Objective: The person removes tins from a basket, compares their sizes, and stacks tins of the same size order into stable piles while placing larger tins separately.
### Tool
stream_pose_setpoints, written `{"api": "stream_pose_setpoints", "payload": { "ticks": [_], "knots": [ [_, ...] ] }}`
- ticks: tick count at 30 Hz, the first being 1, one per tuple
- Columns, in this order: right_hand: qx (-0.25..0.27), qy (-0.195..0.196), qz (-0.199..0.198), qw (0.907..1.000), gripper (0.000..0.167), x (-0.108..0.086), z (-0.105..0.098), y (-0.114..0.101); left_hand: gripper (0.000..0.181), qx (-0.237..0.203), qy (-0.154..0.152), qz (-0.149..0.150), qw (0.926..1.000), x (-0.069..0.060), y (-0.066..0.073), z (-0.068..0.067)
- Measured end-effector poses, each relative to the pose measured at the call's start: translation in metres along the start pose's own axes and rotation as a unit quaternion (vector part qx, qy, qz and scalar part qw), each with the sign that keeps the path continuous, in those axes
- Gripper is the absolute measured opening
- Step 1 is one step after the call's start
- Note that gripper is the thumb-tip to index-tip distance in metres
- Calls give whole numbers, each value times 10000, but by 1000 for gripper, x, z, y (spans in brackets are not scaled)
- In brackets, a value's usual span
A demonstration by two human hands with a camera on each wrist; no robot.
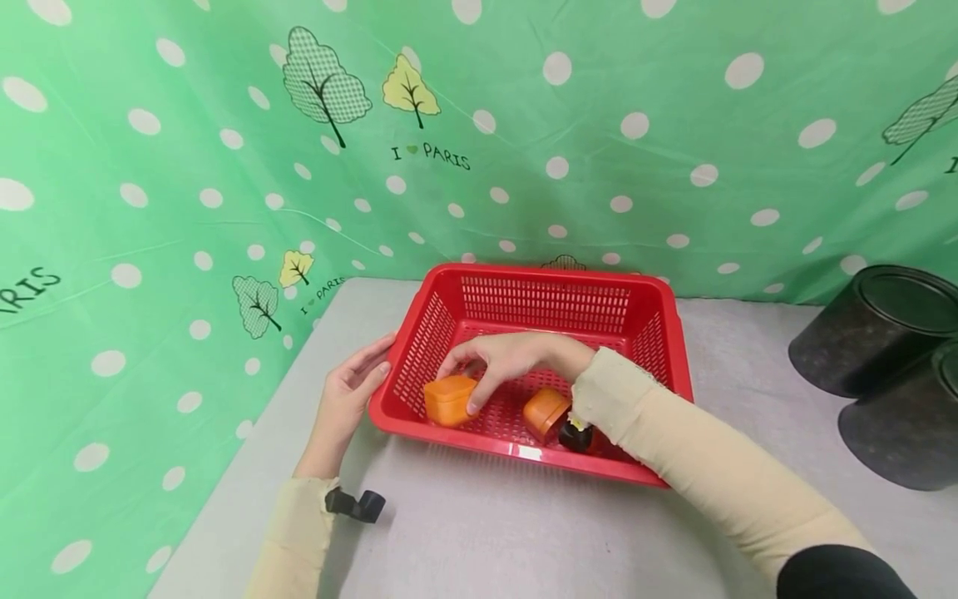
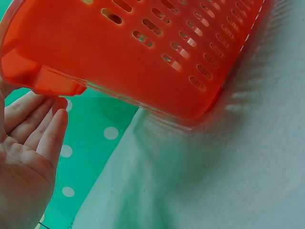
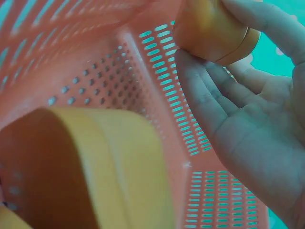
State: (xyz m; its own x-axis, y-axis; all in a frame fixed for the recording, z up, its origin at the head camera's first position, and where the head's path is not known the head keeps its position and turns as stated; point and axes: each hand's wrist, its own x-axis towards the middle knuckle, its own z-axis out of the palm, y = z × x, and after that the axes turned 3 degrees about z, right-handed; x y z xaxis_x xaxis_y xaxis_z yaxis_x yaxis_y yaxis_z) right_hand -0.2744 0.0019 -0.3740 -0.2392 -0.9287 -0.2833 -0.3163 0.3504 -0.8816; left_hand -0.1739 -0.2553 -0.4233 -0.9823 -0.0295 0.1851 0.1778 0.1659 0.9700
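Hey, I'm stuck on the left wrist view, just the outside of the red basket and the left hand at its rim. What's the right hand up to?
Observer: The right hand grips an orange container between thumb and fingers, at the left end of the red basket in the head view.
Operator: Is that the only container in there?
Observer: No, a second orange container lies in the basket, right of the gripped one in the head view.
Operator: What's outside the basket, on the right?
Observer: Two dark canisters stand on the table, toward the right edge of the head view.
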Motion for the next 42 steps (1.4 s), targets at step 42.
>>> {"api": "stream_pose_setpoints", "payload": {
  "ticks": [42],
  "knots": [
    [74,2642,-626,9624,49,-177,14,-8,46,-275,30,34,9996,1,-1,2]
  ]
}}
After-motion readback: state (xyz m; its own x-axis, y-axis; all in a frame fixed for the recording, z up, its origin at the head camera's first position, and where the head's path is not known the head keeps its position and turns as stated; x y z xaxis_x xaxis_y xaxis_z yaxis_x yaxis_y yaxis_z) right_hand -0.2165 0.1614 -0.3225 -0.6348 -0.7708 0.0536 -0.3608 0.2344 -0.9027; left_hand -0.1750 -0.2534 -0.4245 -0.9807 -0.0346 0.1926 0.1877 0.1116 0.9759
